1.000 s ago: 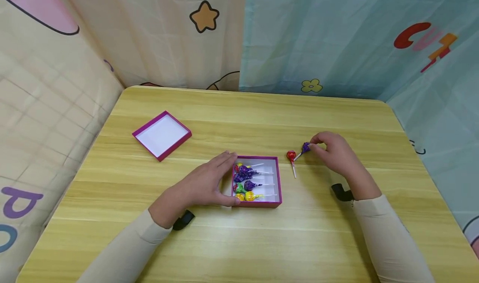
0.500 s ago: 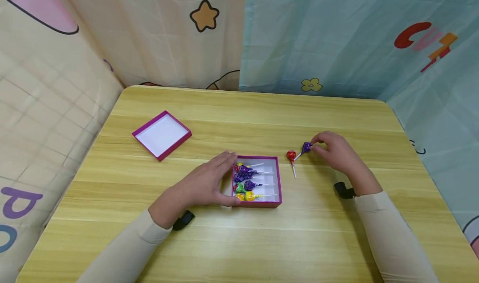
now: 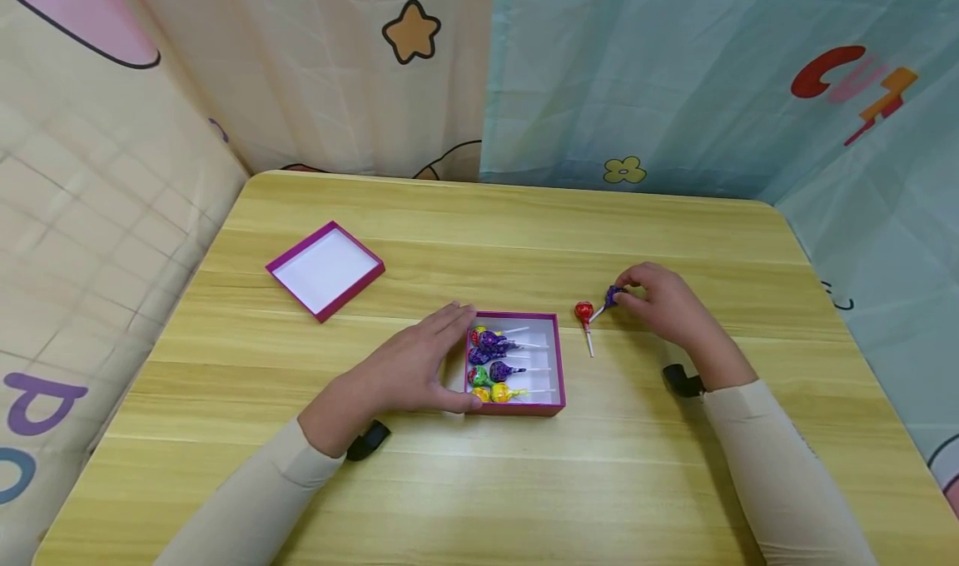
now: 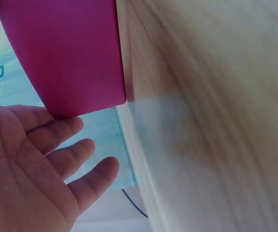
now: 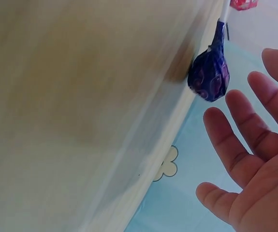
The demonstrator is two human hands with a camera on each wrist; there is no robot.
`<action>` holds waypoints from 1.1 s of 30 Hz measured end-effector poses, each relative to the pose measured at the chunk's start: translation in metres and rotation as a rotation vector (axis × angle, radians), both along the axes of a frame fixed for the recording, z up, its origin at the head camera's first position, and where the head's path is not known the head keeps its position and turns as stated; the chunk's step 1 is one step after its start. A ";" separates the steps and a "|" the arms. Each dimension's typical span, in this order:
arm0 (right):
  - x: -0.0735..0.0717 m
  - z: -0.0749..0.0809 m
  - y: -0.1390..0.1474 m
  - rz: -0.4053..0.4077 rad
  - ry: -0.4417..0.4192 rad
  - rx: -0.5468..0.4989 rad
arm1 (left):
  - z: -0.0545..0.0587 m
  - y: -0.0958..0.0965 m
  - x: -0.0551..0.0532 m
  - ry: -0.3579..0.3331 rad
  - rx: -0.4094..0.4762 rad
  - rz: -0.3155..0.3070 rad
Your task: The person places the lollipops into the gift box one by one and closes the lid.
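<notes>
My left hand (image 3: pixel 412 366) spans the left end of an open magenta box (image 3: pixel 524 410), thumb at the near corner and fingers at the far one. In the left wrist view fingertips touch the edge of the box (image 4: pixel 76 53), other fingers spread below. Several wrapped lollipops (image 3: pixel 500 372) lie inside, sticks pointing right. My right hand (image 3: pixel 670 308) is at a purple lollipop (image 3: pixel 612 297), thumb and forefinger right at its wrapped head. In the right wrist view its fingers are spread beside the lollipop (image 5: pixel 209 75). A red lollipop (image 3: pixel 583 313) lies left of it, their sticks crossing.
A magenta box lid (image 3: pixel 326 271) with a white inside lies upturned at the back left of the wooden table (image 3: pixel 509 491). Patterned curtains (image 3: pixel 629 75) stand behind the table and at both sides.
My right hand drew slightly back from the purple lollipop, then moved left to its head again. The purple lollipop has shifted very slightly. My left hand and the box stay put.
</notes>
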State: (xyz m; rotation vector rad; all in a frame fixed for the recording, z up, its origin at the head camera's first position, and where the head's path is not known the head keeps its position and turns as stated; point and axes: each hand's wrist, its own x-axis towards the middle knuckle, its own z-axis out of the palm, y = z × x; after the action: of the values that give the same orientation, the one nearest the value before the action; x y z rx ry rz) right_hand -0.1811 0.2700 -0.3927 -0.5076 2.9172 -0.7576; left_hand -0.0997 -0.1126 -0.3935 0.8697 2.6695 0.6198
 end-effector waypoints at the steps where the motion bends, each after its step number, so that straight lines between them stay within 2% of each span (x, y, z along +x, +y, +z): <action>1: 0.001 0.000 -0.002 0.000 -0.004 -0.003 | 0.000 0.000 0.000 0.000 0.000 -0.001; 7: 0.008 0.002 -0.011 -0.012 -0.015 -0.007 | 0.001 0.000 0.000 -0.007 0.009 -0.003; 19: 0.022 0.006 -0.019 0.005 0.039 0.009 | 0.000 0.000 0.000 -0.007 0.003 0.000; 33: 0.037 0.003 -0.032 0.063 -0.034 0.036 | 0.000 0.001 0.000 0.008 -0.005 -0.001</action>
State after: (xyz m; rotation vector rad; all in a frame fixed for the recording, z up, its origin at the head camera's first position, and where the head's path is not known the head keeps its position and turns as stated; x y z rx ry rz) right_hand -0.1445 0.2375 -0.3896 -0.5749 2.8628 -0.6977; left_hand -0.0995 -0.1120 -0.3933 0.8743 2.6761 0.6105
